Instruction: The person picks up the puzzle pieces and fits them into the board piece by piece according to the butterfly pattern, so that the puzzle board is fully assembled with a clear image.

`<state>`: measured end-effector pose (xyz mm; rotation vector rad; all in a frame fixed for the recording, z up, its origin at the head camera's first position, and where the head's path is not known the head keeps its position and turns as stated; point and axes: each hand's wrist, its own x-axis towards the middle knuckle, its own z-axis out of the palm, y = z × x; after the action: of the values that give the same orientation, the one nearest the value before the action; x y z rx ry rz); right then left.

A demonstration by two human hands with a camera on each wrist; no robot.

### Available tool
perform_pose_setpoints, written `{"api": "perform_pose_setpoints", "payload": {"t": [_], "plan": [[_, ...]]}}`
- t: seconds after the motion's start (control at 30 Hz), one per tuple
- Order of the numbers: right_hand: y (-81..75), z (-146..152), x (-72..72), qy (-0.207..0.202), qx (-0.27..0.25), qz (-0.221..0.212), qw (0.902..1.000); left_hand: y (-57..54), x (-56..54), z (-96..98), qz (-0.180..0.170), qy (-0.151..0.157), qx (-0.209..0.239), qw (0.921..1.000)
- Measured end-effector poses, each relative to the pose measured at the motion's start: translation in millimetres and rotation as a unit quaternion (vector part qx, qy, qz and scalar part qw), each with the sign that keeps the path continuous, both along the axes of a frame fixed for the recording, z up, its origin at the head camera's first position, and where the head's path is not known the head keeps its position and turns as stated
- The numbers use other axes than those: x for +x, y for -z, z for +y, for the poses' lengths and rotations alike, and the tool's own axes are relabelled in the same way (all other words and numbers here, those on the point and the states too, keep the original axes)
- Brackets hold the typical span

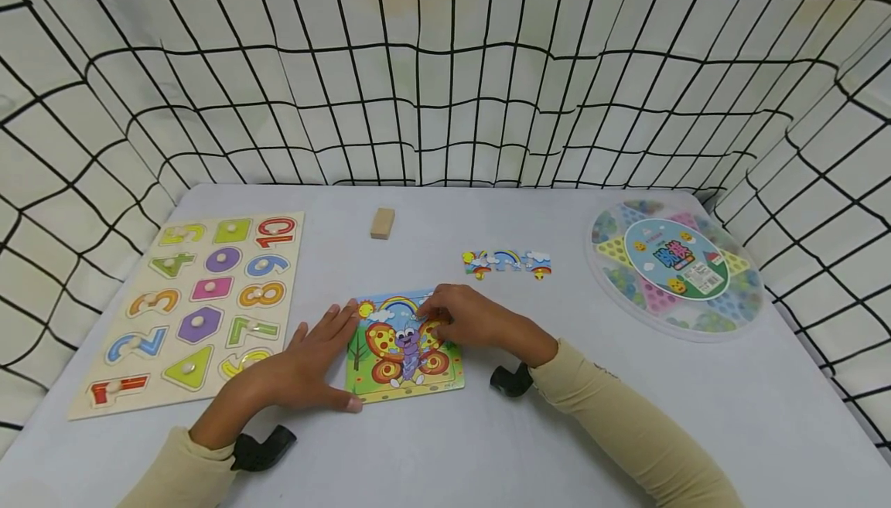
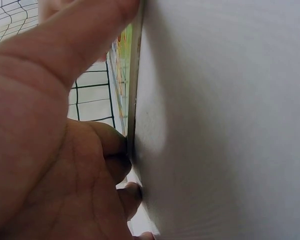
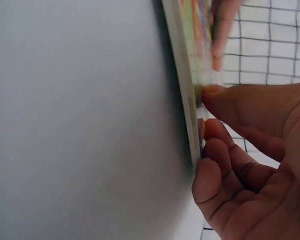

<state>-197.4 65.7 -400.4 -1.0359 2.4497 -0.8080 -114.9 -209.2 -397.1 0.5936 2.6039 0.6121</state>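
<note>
A butterfly jigsaw puzzle (image 1: 445,381) in a flat tray lies on the white table, its picture facing up. My left hand (image 1: 306,369) rests along its left side with fingers extended, the thumb by the near corner. In the left wrist view, thumb and fingers touch the tray's edge (image 2: 133,85). Over the upper right part of the puzzle, my right hand (image 1: 480,321) has its fingers curled and pinches a small puzzle piece (image 3: 200,131), mostly hidden by the fingers. Beyond that hand lies a strip of colourful puzzle pieces (image 1: 508,262) with a rainbow on it.
To the left lies a wooden number-and-shape peg board (image 1: 209,291). A small wooden block (image 1: 382,223) sits toward the back. At the right is a round clear case (image 1: 675,268) with a printed label. Black netting (image 1: 452,52) encloses the table's back and sides.
</note>
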Motion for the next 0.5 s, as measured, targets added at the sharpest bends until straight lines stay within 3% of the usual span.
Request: {"api": "perform_pose_setpoints", "payload": {"t": [0.2, 0.5], "plan": [[-5.7, 8.0, -8.5, 0.042, -0.064, 0.011, 0.997, 0.4, 0.1, 1.1, -0.002, 0.0, 0.003, 1.0], [-5.0, 26.7, -26.0, 0.091, -0.061, 0.037, 0.9933, -3.1, 0.8, 1.0, -0.007, -0.004, 0.002, 1.0]]}}
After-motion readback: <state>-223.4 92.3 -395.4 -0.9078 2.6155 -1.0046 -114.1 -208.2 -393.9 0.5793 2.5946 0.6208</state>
